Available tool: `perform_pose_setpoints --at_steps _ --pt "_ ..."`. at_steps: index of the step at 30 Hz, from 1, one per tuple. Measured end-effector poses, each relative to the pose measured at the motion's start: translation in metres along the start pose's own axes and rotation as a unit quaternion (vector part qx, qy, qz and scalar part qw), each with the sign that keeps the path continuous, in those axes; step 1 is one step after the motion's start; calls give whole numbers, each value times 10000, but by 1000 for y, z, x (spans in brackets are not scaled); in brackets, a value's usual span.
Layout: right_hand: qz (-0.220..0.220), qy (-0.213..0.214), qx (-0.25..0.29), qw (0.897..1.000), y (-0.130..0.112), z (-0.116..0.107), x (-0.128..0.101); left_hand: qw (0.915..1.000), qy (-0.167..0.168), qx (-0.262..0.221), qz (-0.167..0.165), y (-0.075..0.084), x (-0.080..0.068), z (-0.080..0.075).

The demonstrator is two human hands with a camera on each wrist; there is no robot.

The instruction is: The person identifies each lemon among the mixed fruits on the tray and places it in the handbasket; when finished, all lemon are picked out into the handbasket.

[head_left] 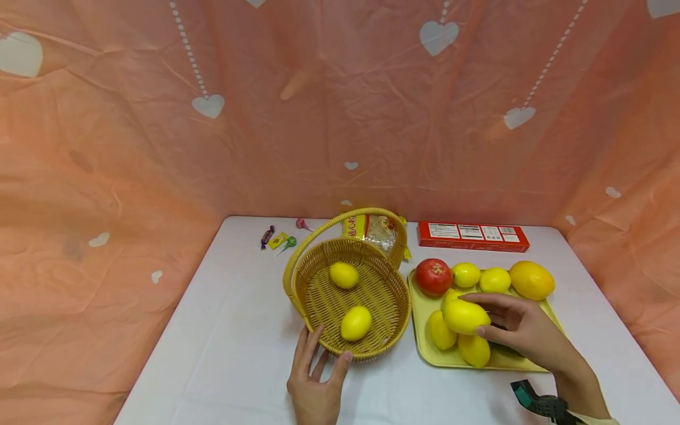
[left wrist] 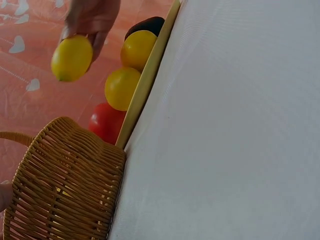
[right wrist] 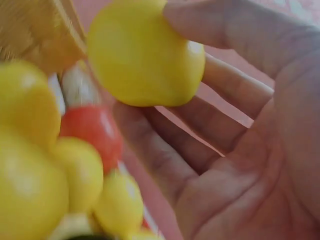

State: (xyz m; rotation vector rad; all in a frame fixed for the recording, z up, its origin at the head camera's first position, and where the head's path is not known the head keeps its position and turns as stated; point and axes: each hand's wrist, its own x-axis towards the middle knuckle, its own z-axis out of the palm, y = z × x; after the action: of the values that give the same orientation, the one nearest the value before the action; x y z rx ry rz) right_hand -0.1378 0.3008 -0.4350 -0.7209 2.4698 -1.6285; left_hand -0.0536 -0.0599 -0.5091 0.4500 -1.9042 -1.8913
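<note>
My right hand pinches a yellow lemon between thumb and fingertips, above a yellow tray. Around it on the tray lie several more lemons, a red pomegranate and a larger orange-yellow fruit. A dark fruit, partly hidden, shows in the left wrist view. To the left stands a woven basket with a raised handle, two lemons inside. Spread fingers of my left hand rest against the basket's near rim.
Behind the basket lies a clear-and-yellow food packet. A red box is at the back right. Small candies and lollipops lie at the back left. A pink curtain with hearts borders the white table.
</note>
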Motion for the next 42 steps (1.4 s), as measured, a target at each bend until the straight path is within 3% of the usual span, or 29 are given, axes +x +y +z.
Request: perform_pose_setpoints --at_steps 3,13,20,25,30,35,38,42 --pt "-216 -326 -90 9992 -7 10 19 10000 0 2 2 0 0 0" --pt "-630 -1486 457 9858 -19 47 71 10000 34 26 -68 2 0 0" --pt "-533 -2100 321 9757 -23 71 89 9999 37 75 -60 3 -1 1" --pt "-498 -2165 -108 9750 -30 92 96 10000 22 52 -70 3 0 1" --pt "-407 -2141 -200 9758 -35 120 103 10000 20 83 -51 3 0 1" --pt "-698 -1851 -548 9787 -41 147 110 9999 48 81 -37 1 0 1" --pt "-808 -1634 -635 9812 -46 154 111 10000 48 41 -37 1 0 1" --pt "-760 -1442 -199 9864 -46 148 108 10000 44 -5 -42 4 0 1"
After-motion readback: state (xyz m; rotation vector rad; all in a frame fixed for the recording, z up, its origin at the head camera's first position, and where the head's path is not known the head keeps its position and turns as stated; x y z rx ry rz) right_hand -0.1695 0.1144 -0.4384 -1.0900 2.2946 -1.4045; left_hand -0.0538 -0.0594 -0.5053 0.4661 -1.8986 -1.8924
